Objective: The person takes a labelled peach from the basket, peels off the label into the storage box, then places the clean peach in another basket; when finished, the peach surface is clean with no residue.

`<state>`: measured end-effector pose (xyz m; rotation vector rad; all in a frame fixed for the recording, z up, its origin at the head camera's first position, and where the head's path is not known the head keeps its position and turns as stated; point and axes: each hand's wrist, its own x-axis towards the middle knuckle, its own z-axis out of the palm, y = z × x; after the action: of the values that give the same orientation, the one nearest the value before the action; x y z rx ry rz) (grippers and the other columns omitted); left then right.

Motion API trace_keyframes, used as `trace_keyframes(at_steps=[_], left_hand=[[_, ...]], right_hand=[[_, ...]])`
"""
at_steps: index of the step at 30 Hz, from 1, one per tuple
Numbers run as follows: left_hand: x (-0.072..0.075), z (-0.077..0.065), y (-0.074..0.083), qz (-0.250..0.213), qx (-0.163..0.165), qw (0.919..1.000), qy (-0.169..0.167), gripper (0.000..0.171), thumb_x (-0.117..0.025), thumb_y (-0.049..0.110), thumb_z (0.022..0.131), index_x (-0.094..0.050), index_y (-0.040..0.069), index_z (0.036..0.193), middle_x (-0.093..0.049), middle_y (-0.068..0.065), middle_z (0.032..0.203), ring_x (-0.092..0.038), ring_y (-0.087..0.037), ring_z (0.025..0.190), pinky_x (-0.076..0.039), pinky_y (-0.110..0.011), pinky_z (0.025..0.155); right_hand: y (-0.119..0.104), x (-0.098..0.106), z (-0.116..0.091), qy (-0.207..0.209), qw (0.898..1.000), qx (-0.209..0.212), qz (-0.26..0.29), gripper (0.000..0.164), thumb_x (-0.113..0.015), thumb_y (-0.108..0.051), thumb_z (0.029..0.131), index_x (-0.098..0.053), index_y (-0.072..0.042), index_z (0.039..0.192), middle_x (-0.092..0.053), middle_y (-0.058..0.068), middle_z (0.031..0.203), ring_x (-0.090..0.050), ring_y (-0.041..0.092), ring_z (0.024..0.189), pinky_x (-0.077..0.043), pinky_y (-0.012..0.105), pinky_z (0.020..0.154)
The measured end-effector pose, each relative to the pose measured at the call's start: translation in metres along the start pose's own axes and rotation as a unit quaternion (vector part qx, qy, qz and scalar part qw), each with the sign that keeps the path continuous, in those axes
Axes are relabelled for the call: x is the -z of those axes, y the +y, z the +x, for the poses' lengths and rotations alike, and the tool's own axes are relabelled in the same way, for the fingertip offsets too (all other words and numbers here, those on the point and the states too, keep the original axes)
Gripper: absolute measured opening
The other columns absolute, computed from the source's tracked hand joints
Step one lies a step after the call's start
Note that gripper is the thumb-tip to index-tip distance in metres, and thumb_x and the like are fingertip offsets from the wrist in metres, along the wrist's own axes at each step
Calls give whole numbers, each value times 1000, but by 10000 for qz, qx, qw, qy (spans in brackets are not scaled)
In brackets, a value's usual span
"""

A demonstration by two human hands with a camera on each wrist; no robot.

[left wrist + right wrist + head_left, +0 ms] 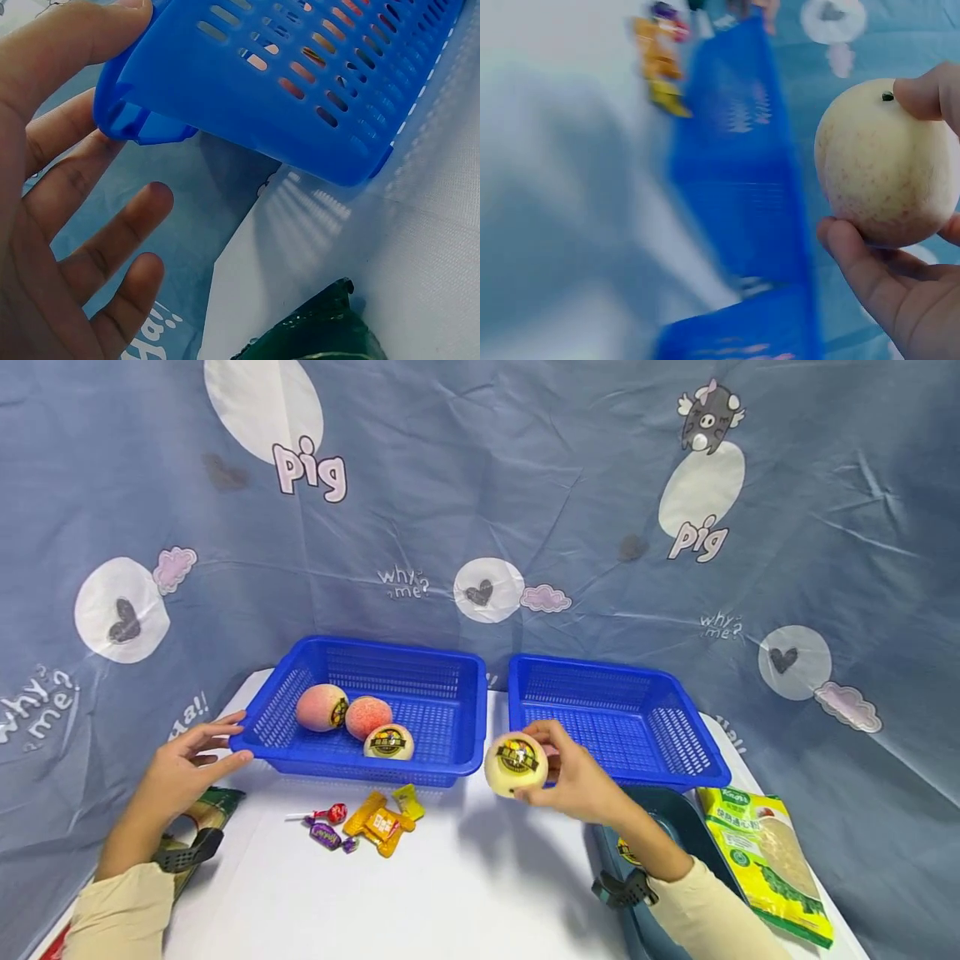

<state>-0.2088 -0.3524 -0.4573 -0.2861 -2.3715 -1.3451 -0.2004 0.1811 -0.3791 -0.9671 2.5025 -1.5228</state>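
My right hand (573, 777) grips a pale yellow peach (504, 774) with a black and gold sticker, in the air before the gap between two blue baskets. In the right wrist view, the thumb lies near its stem and the fingers support it from below. The left hand (180, 768) pinches the near left corner of the left blue basket (360, 771), its thumb on the rim and two fingertips against the handle. Inside that basket lie a pinkish peach (321, 707), a redder peach (368, 718) and a pale peach (388, 742) with a sticker.
The right blue basket (697, 760) stands behind a dark green tray (667, 810), partly hidden by the right forearm. A yellow Knorr packet (772, 856) lies far right. Several wrapped candies (386, 827) and a lollipop (336, 813) lie in front. A green packet (213, 810) sits beneath the left forearm.
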Motion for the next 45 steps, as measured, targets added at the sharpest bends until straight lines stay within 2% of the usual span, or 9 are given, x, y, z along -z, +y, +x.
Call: trace_keyframes(at_steps=[7,18,23,27,30,34,39,42,45], left_hand=[[4,-5,-1,-35,43,10000,52,39,-79,5,88,-64,-6,123,-60,18,136,-56,11,104,-47,-8,75],[6,-5,-1,212,146,9997,-40,39,-80,9,88,-65,-3,122,-59,23,133,-54,11,103,-45,-8,74],[10,-3,16,717,-8,9973,-178,43,-83,16,85,-65,2,122,-57,20,138,-40,17,115,-40,-30,91],[-3,1,56,812,-649,9946,11,49,-89,9,76,-68,7,120,-57,13,134,-39,9,121,-32,-41,93],[-34,2,100,431,-1569,9862,-311,54,-91,0,69,-69,11,117,-63,5,125,-49,0,114,-36,-26,86],[-103,-12,151,-215,-2263,9584,-1725,58,-91,10,73,-65,15,125,-64,2,123,-58,-10,107,-49,-27,86],[-198,-39,177,-147,-1520,9373,-3133,84,-90,36,75,-47,20,145,-46,2,146,-46,-22,132,-43,-49,105],[-242,-47,170,-285,-1161,9330,-3395,87,-91,36,73,-46,21,146,-46,2,143,-49,-21,127,-47,-45,101],[-266,-50,159,-723,-982,9314,-3431,77,-91,31,74,-51,21,139,-53,4,133,-59,-17,111,-53,-36,85]], right_hand=[[21,-26,-41,-619,9967,-523,59,73,-88,-6,75,-43,-7,132,-53,16,127,-69,20,89,-58,32,79],[47,-47,-43,-1214,9894,-791,-101,69,-90,-10,73,-43,-8,123,-53,11,121,-60,18,105,-55,29,85],[37,-41,-48,-1350,9841,-755,-869,73,-92,-21,73,-45,-7,127,-56,5,119,-58,18,106,-53,33,89],[27,-33,-56,-1426,9739,-834,-1555,83,-90,-33,76,-44,-6,138,-54,6,130,-56,20,113,-49,39,95],[18,-23,-60,-1340,9727,-791,-1722,79,-87,-35,80,-47,-7,141,-52,10,135,-57,27,114,-52,41,90],[10,-7,-61,-1048,9786,-632,-1656,49,-79,-24,89,-58,-5,130,-60,12,126,-62,32,106,-53,35,78],[15,-5,-55,-958,9809,-558,-1600,20,-70,-13,96,-67,-6,114,-67,4,109,-64,18,92,-54,30,74],[23,-10,-52,-873,9813,-498,-1642,11,-70,-10,94,-69,-10,105,-67,-3,99,-63,11,86,-53,28,71],[27,-14,-50,-721,9825,-586,-1613,9,-73,-7,92,-68,-13,96,-65,-8,90,-61,10,80,-52,27,67]])
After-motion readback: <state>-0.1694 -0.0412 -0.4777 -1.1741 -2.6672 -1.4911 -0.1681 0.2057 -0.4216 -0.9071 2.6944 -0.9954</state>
